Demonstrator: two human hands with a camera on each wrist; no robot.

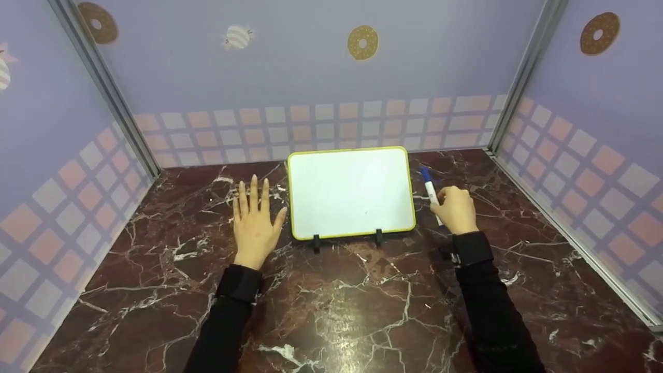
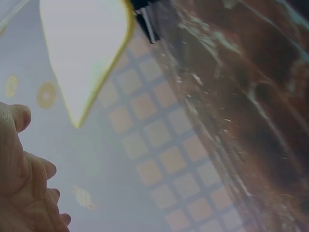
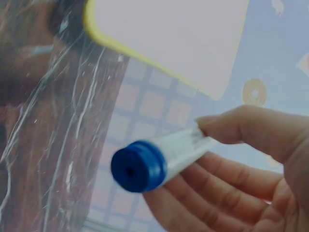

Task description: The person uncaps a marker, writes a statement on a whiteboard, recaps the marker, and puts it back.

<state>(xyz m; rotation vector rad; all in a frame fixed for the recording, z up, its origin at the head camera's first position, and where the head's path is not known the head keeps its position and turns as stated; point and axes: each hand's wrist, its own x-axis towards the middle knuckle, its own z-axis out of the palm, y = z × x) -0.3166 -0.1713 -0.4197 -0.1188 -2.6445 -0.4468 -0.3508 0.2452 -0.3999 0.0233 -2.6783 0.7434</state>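
Note:
A white marker with a blue cap [image 1: 425, 174] is pinched between the thumb and fingers of my right hand [image 1: 457, 211], to the right of the whiteboard. In the right wrist view the blue end of the marker [image 3: 181, 150] points toward the camera. The yellow-framed whiteboard [image 1: 352, 191] leans upright on small black stand feet [image 1: 316, 243], its face blank but for a tiny dark speck. Left of the board, my left hand [image 1: 256, 230] is spread palm down with straight fingers and holds nothing. Whether it touches the table cannot be told.
Dark red marbled table [image 1: 331, 300] stretches around the board and hands. Purple panels [image 1: 300, 67] with checks, doughnuts and sweets enclose the back and both sides, joined by metal corner posts [image 1: 523, 77].

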